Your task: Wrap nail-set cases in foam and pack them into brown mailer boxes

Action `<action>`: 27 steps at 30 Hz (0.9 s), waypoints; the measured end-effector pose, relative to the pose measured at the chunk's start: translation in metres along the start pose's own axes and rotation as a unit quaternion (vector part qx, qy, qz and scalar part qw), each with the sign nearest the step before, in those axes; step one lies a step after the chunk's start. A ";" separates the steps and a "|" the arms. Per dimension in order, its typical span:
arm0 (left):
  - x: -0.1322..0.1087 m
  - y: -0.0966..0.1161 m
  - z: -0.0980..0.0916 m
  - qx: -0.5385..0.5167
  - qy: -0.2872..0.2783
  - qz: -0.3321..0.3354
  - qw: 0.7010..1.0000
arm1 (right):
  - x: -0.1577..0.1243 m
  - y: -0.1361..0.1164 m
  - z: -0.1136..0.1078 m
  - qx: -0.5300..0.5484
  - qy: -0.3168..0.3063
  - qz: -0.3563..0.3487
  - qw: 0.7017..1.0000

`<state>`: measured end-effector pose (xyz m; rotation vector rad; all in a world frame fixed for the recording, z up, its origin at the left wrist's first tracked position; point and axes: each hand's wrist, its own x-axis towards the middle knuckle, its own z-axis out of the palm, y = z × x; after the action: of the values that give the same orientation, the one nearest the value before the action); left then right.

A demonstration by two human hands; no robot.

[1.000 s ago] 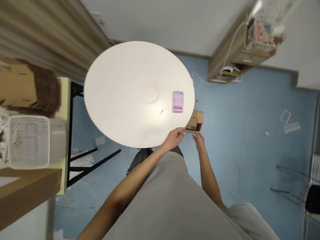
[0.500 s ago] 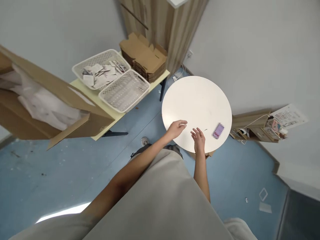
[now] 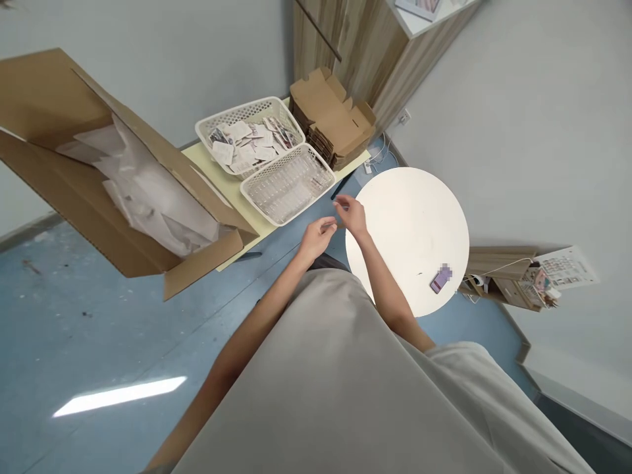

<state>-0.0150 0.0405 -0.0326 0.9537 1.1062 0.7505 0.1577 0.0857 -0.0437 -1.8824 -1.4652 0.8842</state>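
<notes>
the left hand (image 3: 316,238) has moved clear of the table (image 3: 405,227).

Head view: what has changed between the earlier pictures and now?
The bare left hand and right hand have moved from the brown cardboard boxes by the round white table toward the pale-yellow table; neither visibly holds anything. The purple-screened phone still lies on the round table.

The round counter (image 3: 415,224) glared white, a bright strip (image 3: 121,396) gleamed across the floor (image 3: 148,342), pixelation hid the phone's (image 3: 438,283) corner
</notes>
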 end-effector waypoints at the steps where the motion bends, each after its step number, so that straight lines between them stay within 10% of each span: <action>1: 0.008 0.000 -0.005 -0.001 0.006 -0.008 1.000 | 0.016 -0.005 0.007 -0.052 -0.023 -0.011 0.998; 13: 0.083 -0.001 -0.043 -0.046 0.128 -0.096 0.986 | 0.119 -0.019 0.065 -0.385 -0.200 -0.041 0.900; 27: 0.108 -0.005 -0.045 -0.046 0.203 -0.167 0.964 | 0.111 -0.001 0.063 -0.262 -0.180 -0.045 0.947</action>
<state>-0.0267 0.1442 -0.0857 0.5227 1.5309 0.7262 0.1265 0.1971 -0.0973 -2.0697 -2.1645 0.8876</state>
